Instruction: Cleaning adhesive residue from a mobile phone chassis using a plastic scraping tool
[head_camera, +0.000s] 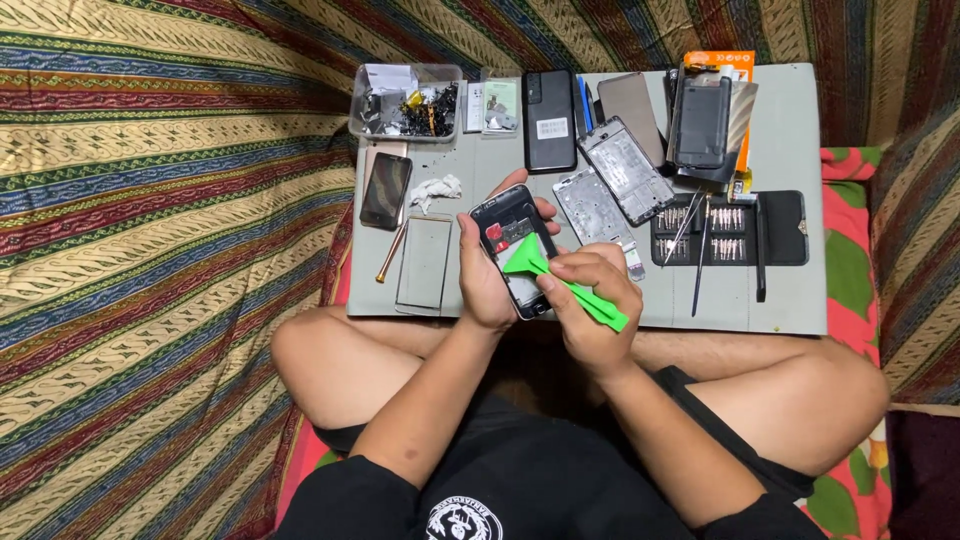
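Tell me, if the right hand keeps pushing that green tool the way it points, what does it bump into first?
Probably the opened phone itself: the right hand aims the green pry tool up-left, and its flat tip already lies on the phone's exposed inside, held by the left hand.

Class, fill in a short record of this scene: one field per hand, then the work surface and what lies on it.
Left hand: holds opened phone, back cover off
Right hand: presses green pry tool into the phone
Surface: grey mat over the lap
On mat: black phone, two bare frames, screwdriver set, clear parts box
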